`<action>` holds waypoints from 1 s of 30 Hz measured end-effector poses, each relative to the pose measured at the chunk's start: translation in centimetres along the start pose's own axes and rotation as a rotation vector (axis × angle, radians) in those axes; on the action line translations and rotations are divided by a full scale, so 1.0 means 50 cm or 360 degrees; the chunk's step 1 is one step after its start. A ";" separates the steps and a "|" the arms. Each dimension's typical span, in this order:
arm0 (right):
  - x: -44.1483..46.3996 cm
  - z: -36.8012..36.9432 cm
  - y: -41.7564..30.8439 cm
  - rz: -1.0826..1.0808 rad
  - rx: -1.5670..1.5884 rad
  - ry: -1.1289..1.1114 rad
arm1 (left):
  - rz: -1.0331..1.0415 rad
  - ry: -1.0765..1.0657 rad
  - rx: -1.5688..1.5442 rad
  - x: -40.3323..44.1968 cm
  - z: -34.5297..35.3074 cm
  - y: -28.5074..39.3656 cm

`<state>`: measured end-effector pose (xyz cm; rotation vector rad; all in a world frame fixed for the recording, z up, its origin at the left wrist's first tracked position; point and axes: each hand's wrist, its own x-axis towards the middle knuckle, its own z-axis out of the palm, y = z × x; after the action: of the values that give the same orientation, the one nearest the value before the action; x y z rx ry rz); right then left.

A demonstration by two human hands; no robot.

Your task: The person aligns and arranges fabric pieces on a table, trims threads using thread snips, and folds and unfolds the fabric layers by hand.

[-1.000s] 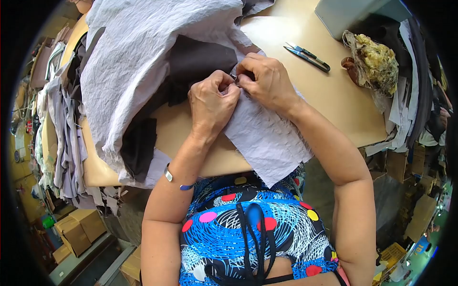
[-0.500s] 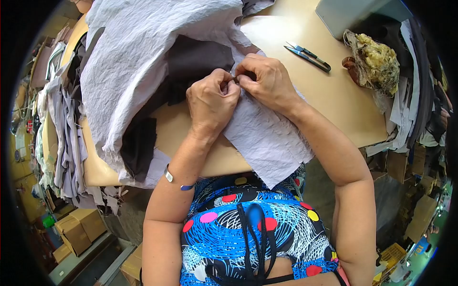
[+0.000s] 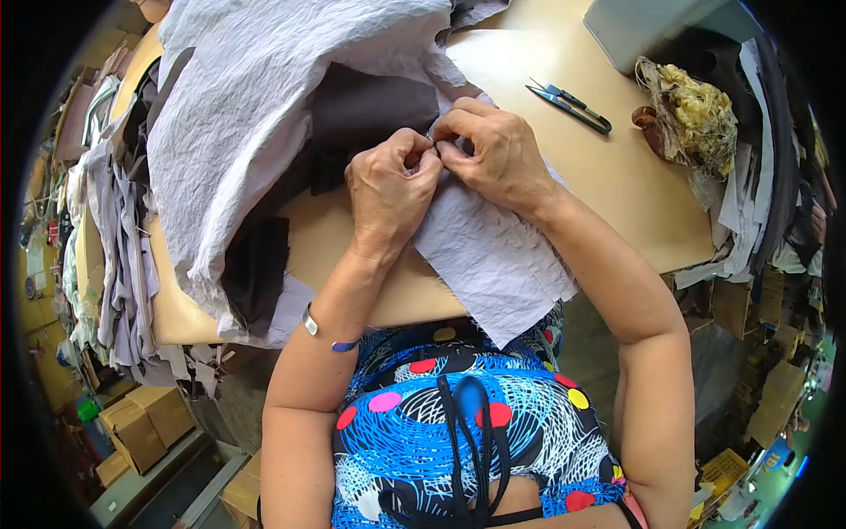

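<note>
My left hand [image 3: 390, 188] is closed in a pinch on the fabric [image 3: 502, 256], a crinkled pale lilac-grey cloth with a dark lining [image 3: 374, 110]. Right beside it my right hand [image 3: 498, 157] pinches the same cloth, thumb and finger together, the fingertips of both hands almost touching. Whatever small detail lies between the fingertips is hidden. One corner of the cloth hangs over the table's front edge, and a larger bunched part spreads to the back left. To the right of my right hand lies a pair of dark thread snips [image 3: 571, 108].
On the tan table [image 3: 643, 212], a tangle of yellowish thread [image 3: 692, 115] sits at the right next to a grey box [image 3: 639, 31]. Folded strips of cloth [image 3: 762, 159] hang over the right edge. More cloth [image 3: 128, 264] is piled at the left, above cardboard boxes [image 3: 150, 423].
My fingers have shifted slightly at the pinch, and the dark lining beyond them has moved a little. Both hands still hold the fabric in nearly the same place.
</note>
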<state>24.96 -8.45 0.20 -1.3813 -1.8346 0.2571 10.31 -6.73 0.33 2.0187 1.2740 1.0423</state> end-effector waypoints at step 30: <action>-0.021 -0.016 0.016 0.0025 0.0173 0.0139 | 0.0321 -0.0051 0.0346 0.002 -0.015 -0.009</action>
<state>26.17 -9.29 -0.23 -1.3122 -1.7135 0.2957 9.49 -6.40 0.42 2.3593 1.2322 0.9913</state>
